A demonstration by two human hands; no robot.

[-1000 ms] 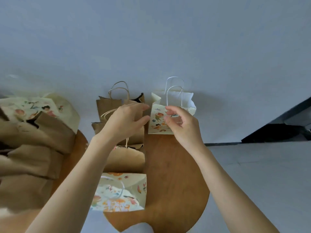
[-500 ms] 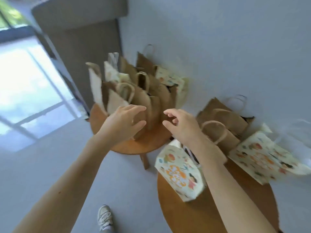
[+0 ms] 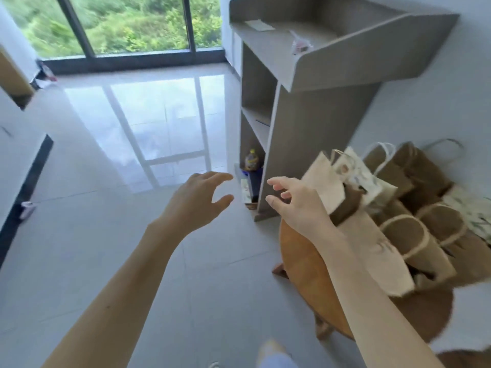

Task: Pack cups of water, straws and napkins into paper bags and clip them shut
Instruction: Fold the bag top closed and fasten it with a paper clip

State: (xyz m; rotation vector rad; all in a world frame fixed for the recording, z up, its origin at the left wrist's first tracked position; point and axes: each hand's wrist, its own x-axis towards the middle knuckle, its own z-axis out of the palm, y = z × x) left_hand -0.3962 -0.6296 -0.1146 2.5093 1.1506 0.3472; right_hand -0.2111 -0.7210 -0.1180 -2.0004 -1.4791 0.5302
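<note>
A cluster of brown and patterned paper bags (image 3: 414,208) with rope handles stands on a round wooden table (image 3: 303,264) at the right. My left hand (image 3: 196,200) hangs in the air over the floor, fingers spread and holding nothing. My right hand (image 3: 297,205) is just left of the bags, fingers loosely curved, also holding nothing. No cups, straws, napkins or clips show.
A grey shelf unit (image 3: 297,102) stands against the wall behind the table, with a bottle (image 3: 252,160) on its bottom shelf. Glossy tiled floor (image 3: 111,181) stretches to a large window (image 3: 111,25). A second wooden surface (image 3: 467,357) peeks in at the bottom right.
The view has swung left from the white patterned bag to the floor and shelf unit. Both hands let go of that bag and now hover with nothing in them.
</note>
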